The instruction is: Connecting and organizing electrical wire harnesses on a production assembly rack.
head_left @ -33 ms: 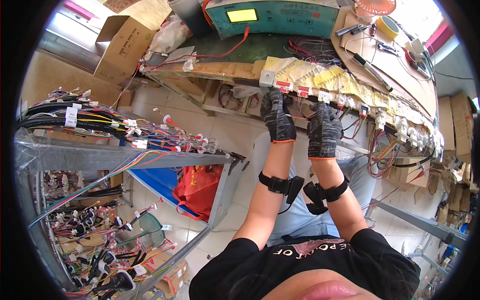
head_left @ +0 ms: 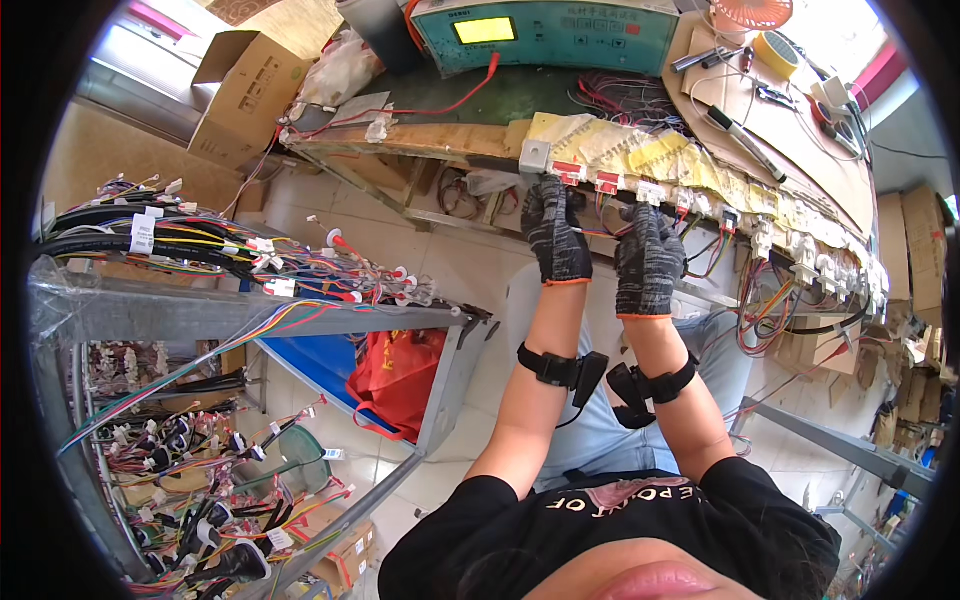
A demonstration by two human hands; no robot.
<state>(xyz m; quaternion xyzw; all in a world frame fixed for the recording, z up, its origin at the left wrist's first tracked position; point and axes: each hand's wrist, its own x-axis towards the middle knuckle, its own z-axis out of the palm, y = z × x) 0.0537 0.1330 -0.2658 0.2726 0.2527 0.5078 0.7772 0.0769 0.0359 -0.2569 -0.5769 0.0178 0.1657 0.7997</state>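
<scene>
At the bench's front edge, my left hand (head_left: 555, 235), in a grey and black knit glove, is closed just below a red connector (head_left: 567, 174). My right hand (head_left: 647, 262), gloved alike, has its fingers bent and pressed together under a white connector (head_left: 650, 192). Thin coloured wires (head_left: 600, 233) run between the two hands and disappear into the fingers of each. What else the fingertips touch is hidden by the gloves. Another red connector (head_left: 606, 183) sits on the edge between the hands. Farther right, more connectors with hanging wires (head_left: 765, 305) line the edge.
A teal tester (head_left: 545, 40) with a lit yellow screen stands at the back of the bench. Pens, a tape roll (head_left: 776, 55) and cutters lie at right. To my left, a metal rack (head_left: 240, 318) carries wire harnesses (head_left: 190, 235); a red bag (head_left: 397, 375) is beneath it.
</scene>
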